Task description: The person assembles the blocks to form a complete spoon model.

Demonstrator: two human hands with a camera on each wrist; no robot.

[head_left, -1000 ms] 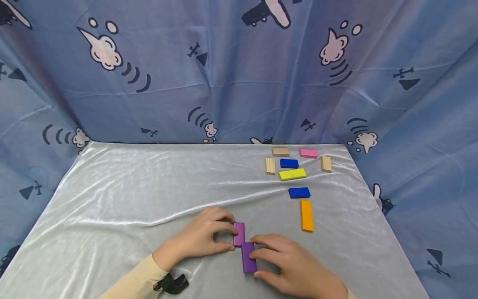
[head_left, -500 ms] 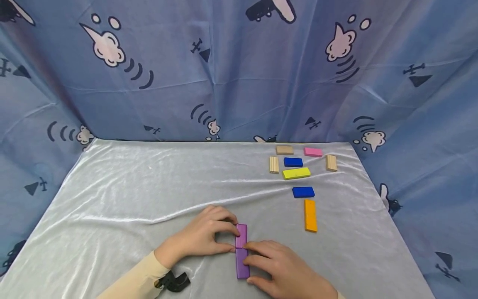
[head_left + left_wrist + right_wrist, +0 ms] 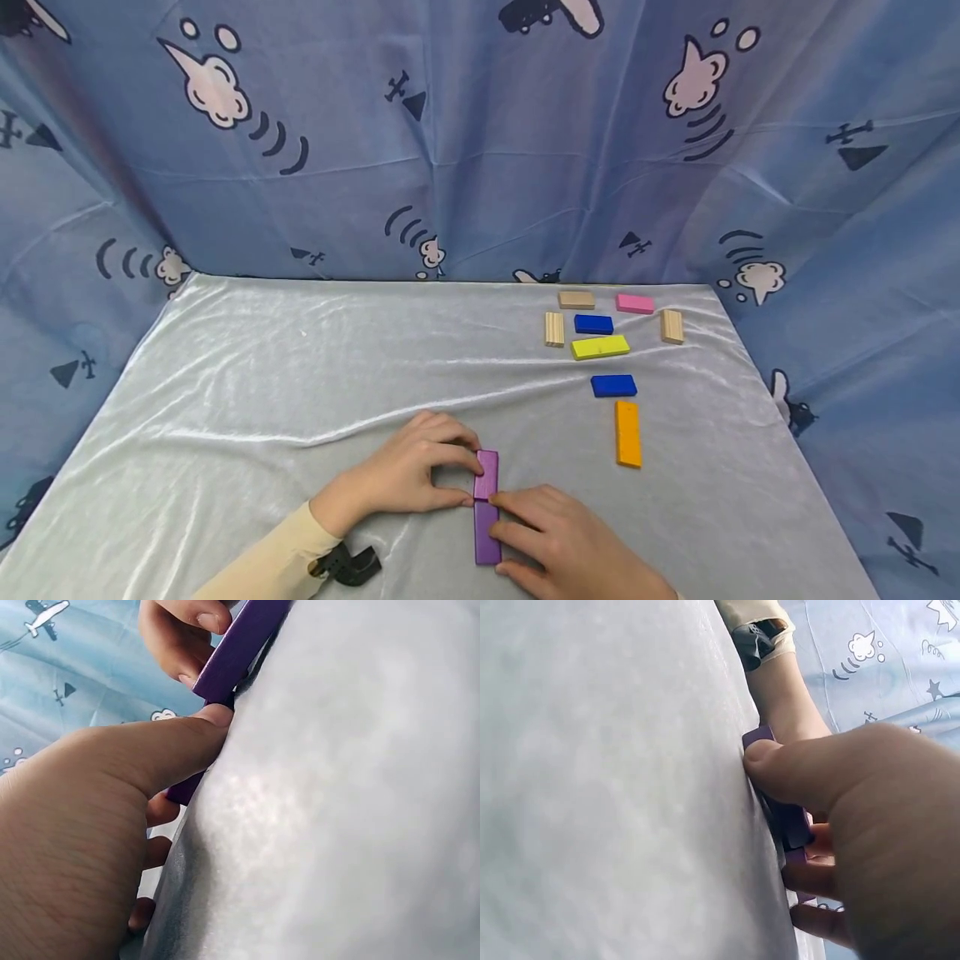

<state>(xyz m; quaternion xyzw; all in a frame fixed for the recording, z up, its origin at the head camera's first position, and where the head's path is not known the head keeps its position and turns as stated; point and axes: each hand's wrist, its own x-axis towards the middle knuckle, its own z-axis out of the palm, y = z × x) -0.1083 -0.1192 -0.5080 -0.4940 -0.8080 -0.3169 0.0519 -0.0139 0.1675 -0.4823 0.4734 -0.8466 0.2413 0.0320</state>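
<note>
Two purple blocks lie end to end on the cloth in the head view. My left hand (image 3: 405, 471) pinches the farther, lighter block (image 3: 487, 467), thumb by its near left corner and fingertips on its far part. The nearer, darker block (image 3: 486, 537) is held by my right hand (image 3: 562, 542), with fingertips on its top and right side. Their short ends meet and their long sides are roughly in line. In the left wrist view, my thumb (image 3: 214, 720) sits by the joint below the darker block (image 3: 240, 652). The right wrist view shows that block (image 3: 791, 825) beside my right thumb (image 3: 769, 757).
Farther right lie an orange block (image 3: 628, 433), two blue blocks (image 3: 613, 386), a yellow block (image 3: 600, 347), a pink block (image 3: 634, 304) and several plain wooden blocks (image 3: 577, 300). A wrinkled pale cloth (image 3: 262, 375) covers the table. A blue patterned curtain (image 3: 322, 200) surrounds it.
My right hand has shifted the darker block left and slightly nearer, from offset beside the lighter one's end to in line with it. My left hand stays nearly still. The head view shifts slightly.
</note>
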